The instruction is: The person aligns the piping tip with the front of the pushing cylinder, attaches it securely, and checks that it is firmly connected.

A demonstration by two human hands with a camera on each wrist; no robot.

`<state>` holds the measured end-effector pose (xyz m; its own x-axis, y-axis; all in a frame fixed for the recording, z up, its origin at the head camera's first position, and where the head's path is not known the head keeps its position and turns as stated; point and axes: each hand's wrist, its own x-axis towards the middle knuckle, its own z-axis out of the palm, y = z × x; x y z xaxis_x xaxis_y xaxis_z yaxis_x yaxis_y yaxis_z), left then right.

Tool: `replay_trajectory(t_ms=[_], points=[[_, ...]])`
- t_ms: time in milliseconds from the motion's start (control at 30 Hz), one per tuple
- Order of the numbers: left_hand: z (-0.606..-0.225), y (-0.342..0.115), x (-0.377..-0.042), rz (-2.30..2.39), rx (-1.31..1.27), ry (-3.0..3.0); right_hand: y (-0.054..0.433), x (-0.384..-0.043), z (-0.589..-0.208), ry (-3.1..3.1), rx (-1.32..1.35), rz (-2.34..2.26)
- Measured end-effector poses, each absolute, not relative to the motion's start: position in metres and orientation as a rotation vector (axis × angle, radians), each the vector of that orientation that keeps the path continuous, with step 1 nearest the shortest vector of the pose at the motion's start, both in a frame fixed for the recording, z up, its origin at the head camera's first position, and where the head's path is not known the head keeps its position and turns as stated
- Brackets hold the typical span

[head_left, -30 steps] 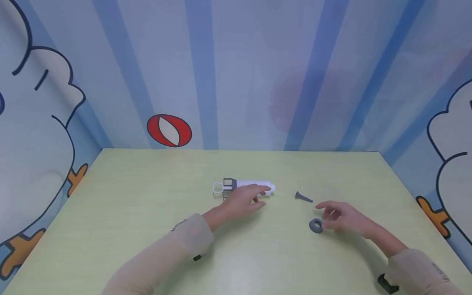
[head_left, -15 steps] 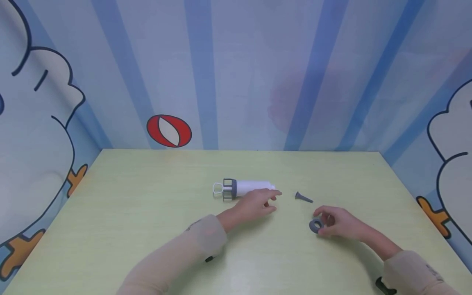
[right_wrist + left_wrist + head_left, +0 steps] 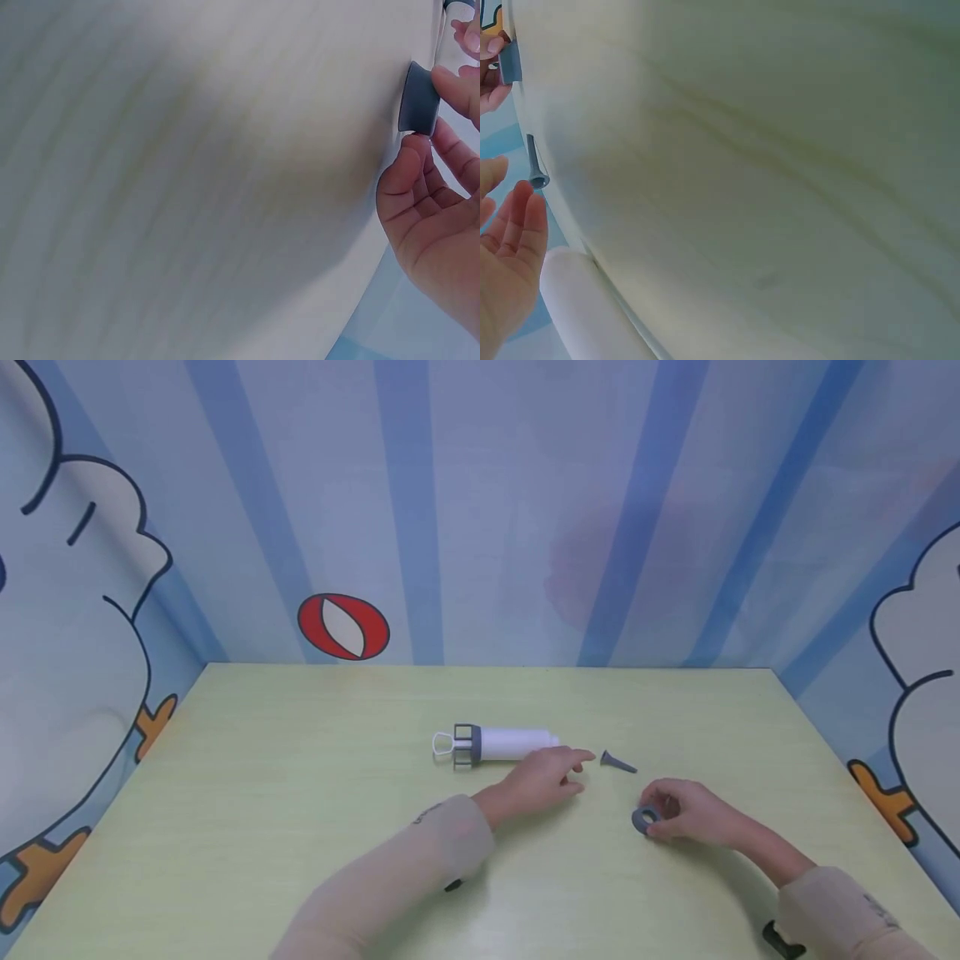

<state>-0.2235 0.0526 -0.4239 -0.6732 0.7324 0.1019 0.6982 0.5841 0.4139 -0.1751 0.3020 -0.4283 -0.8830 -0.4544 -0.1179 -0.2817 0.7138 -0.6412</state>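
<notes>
My right hand (image 3: 693,814) pinches a grey ring (image 3: 638,821) between thumb and fingers at the right of the table. In the right wrist view the ring (image 3: 418,101) is seen side-on, with a flared edge. My left hand (image 3: 542,781) reaches over the table with fingers extended, holding nothing. Its index fingertip is close to the wide end of a small grey cone-shaped nozzle (image 3: 619,763), which lies on its side. Behind the left hand lies a large white syringe (image 3: 510,742) with a grey collar and a white loop handle; the hand hides part of its tip.
The pale yellow-green table (image 3: 300,760) carries these parts near its middle. Upright printed panels (image 3: 510,527) with blue stripes and cartoon figures stand along its back and sides. A black band piece (image 3: 783,941) shows under the right sleeve.
The left hand has slid right, away from the syringe barrel toward the nozzle. The right hand has closed its thumb and fingers on the ring, which has shifted slightly.
</notes>
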Motion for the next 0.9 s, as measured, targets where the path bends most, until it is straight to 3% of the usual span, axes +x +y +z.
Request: replay_trajectory(t_ms=[900], points=[[-0.438,0.112,-0.236,0.482,0.917,2.927,0.316,-0.181,-0.428,2.735,-0.476,-0.91]])
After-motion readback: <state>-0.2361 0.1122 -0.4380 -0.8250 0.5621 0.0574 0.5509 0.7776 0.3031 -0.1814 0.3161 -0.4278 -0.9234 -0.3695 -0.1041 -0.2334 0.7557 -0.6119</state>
